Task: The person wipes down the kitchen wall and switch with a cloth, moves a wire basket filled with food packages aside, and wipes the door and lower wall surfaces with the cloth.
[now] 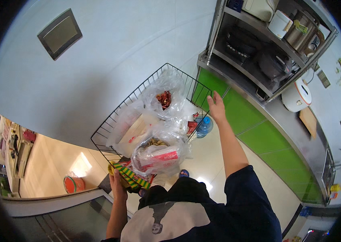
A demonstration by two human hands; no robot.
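In front of me is a black wire basket point(128, 105) filled with clear plastic bags. My right hand point(217, 106) holds its right end, thumb at the rim. My left hand point(117, 186) is at the near left end, against a yellow-and-green striped packet point(132, 178); the packet hides part of its grip. One bag of dried red chillies point(164, 99) lies toward the far end. In the middle, a pale flat pack point(137, 130) sits in plastic. Nearest me, another bag point(161, 155) contains brownish dried food point(155, 142) and a red-and-white packet point(164, 155).
Green cabinets point(250, 121) under a steel counter point(282, 127) run along the right. Above stands a metal shelf point(249, 21) with appliances. A blue-tinted water bottle point(204, 128) is on the floor beyond the basket. At left are a white wall point(98, 45) and a red bucket point(74, 184).
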